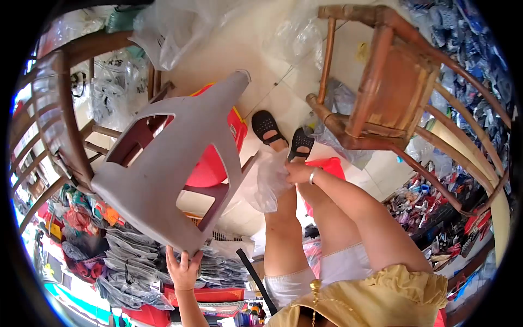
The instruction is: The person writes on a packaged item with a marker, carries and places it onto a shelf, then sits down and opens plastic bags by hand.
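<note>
My left hand [183, 268] grips the lower edge of a grey plastic stool [169, 141], its fingers hooked over the rim. The stool is tilted on its side, with its cut-out openings facing up at me. Between my knees and feet, my right hand [298, 173] is closed on a crumpled clear plastic bag [267, 182] that hangs to the left of its fingers. Part of a red and yellow thing [237, 131] shows behind the stool; the stool hides most of it.
At the right stands a bamboo chair [395, 98], and a wooden chair [71, 109] is at the left. Loose plastic wrapping [169, 32] lies on the tiled floor. Piles of bagged goods [133, 256] line the lower left, with small items [419, 201] heaped at right.
</note>
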`<state>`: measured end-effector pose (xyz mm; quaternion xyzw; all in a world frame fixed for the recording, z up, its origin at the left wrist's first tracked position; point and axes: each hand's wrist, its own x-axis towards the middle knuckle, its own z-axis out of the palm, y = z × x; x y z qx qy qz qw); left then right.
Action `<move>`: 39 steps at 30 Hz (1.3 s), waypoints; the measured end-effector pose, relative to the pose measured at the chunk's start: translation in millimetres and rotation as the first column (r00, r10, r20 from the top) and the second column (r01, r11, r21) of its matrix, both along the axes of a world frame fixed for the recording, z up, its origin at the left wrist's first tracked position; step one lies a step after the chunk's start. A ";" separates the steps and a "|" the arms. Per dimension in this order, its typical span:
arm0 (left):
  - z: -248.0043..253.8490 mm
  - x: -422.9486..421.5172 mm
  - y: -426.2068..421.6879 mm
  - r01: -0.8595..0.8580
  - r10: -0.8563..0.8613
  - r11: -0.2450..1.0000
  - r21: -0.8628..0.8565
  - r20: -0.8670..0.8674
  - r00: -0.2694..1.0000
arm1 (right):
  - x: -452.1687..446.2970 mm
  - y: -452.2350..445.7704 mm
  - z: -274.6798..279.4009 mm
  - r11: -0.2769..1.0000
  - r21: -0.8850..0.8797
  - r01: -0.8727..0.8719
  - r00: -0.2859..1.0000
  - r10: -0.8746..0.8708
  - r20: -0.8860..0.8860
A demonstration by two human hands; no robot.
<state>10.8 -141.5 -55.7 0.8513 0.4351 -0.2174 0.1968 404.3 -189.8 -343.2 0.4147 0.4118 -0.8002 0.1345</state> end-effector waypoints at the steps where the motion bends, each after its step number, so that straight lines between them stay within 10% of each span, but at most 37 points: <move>1: 3.7 5.8 7.6 -0.019 0.019 1.000 0.011 0.020 1.000 | 5.5 -12.5 1.7 1.000 0.005 -0.001 0.999 0.001 0.041; 6: 14.6 19.0 45.1 -0.059 0.057 0.998 0.031 0.077 0.995 | 33.4 -2.4 55.3 0.977 0.178 0.116 0.970 -0.150 0.191; 8: 17.4 18.1 51.4 -0.075 0.073 0.997 0.024 0.062 0.995 | 33.3 13.4 68.5 0.800 0.404 -0.444 0.844 0.223 0.487; 11: 14.2 17.0 51.4 -0.095 0.089 0.994 0.061 0.094 0.992 | 29.1 11.6 55.5 0.509 0.575 -0.641 0.767 0.464 0.444; 16: 0.8 10.6 49.4 -0.096 0.077 0.991 0.097 0.179 0.981 | 43.2 -68.9 -26.0 0.576 0.365 -0.732 0.590 0.265 0.763; 23: -8.6 -9.4 23.3 -0.067 0.051 0.993 0.093 0.157 0.986 | 129.2 -96.7 -3.6 0.753 -0.135 -0.645 0.505 0.552 0.664; 26: -3.7 1.6 27.6 -0.089 0.073 0.992 0.086 0.172 0.982 | 111.8 -61.9 53.1 0.889 0.346 -0.299 0.873 0.109 0.475; 30: -8.1 12.7 19.2 -0.189 0.169 0.976 0.108 0.175 0.970 | 71.7 13.6 167.6 0.768 0.635 0.079 0.907 -0.320 0.274; 39: 0.3 21.8 21.6 -0.177 0.179 0.984 -0.023 0.115 0.977 | 47.4 93.3 315.5 0.582 0.804 0.122 0.916 -0.379 0.135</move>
